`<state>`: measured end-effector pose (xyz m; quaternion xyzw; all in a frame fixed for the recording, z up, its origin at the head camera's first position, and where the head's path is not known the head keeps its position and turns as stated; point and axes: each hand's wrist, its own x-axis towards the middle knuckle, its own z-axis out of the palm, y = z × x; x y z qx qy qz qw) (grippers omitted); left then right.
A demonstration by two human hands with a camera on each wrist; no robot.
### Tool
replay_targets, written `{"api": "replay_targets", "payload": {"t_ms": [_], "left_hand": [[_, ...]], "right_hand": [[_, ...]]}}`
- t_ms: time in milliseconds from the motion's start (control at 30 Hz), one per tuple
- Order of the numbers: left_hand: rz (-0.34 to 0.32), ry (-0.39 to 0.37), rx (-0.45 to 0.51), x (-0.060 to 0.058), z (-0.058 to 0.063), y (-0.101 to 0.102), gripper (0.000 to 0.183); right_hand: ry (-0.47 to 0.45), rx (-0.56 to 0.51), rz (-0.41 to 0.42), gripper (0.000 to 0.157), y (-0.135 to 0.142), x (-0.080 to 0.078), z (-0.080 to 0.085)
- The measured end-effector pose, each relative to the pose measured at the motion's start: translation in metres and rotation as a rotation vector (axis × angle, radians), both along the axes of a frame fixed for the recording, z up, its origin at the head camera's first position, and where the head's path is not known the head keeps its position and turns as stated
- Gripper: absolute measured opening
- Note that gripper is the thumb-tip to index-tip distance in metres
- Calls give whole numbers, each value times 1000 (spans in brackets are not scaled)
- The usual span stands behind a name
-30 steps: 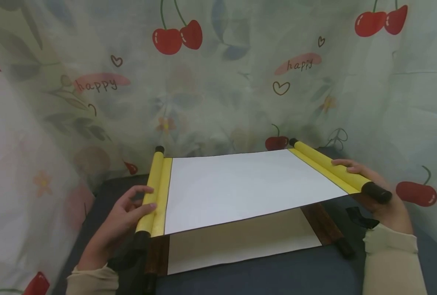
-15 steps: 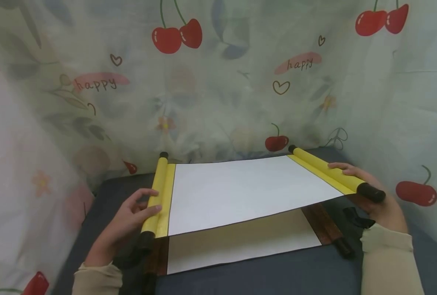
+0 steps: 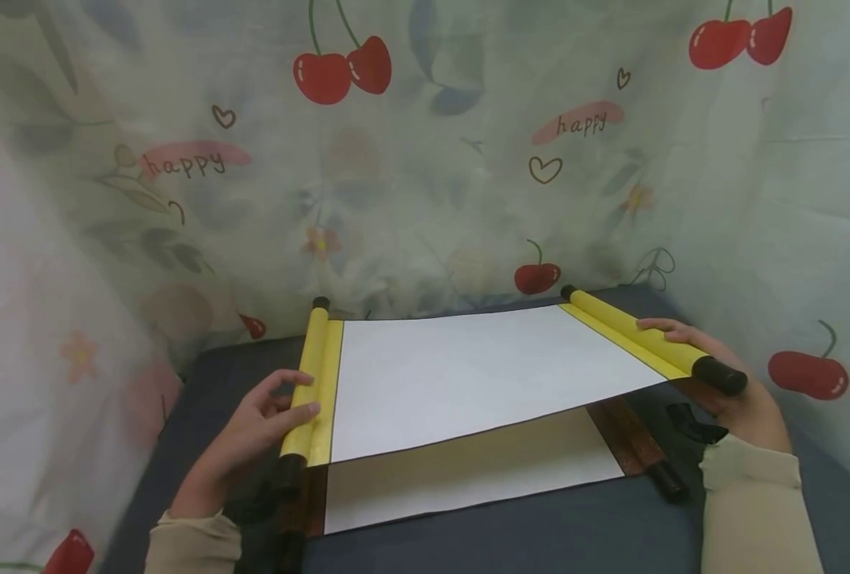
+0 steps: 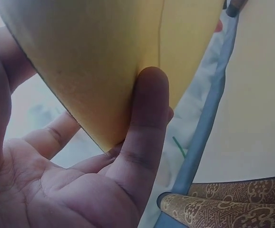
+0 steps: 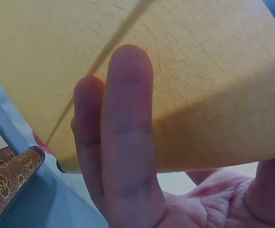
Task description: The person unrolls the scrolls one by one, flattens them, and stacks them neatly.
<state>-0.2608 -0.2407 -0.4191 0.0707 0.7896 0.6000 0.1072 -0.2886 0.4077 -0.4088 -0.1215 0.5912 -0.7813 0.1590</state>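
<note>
A white scroll with yellow end rolls and black knobs is spread between my two hands. It hangs a little above a second scroll, which has brown ends and lies unrolled beneath it. My left hand grips the left yellow roll, thumb on top. On the other side my right hand holds the right yellow roll near its front knob. In the right wrist view, fingers press against the yellow underside. The upper scroll hides most of the lower one.
Both scrolls are over a dark grey table. A curtain printed with cherries stands close behind and along both sides. The lower scroll's patterned brown roll shows in the left wrist view.
The yellow-ended scroll has sunk slightly. My left hand has shifted a little right and down with its roll, while my right hand has moved slightly left. The lower scroll stays put.
</note>
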Motion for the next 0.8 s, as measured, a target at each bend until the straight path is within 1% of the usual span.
{"api": "replay_targets", "payload": {"t_ms": [100,200,300,500,633,800], "left_hand": [[2,-8,-4,0,0,1,55],[4,-12,-11,0,0,1,55],[8,-11,-16,0,-1,1,55],[-2,-21,-20,-3,-5,0,56],[-2,-30,-24,-4,-6,1,57],[17,-41,-41,-5,-6,2,57]], "right_hand": [[2,-17,18,50,0,0,-1],[-18,-17,25,49,0,0,-2],[-30,-14,16,47,1,0,-3],[-49,-48,18,46,3,1,-6],[-78,-17,-3,43,2,1,-7],[-73,16,-7,41,1,1,-7]]}}
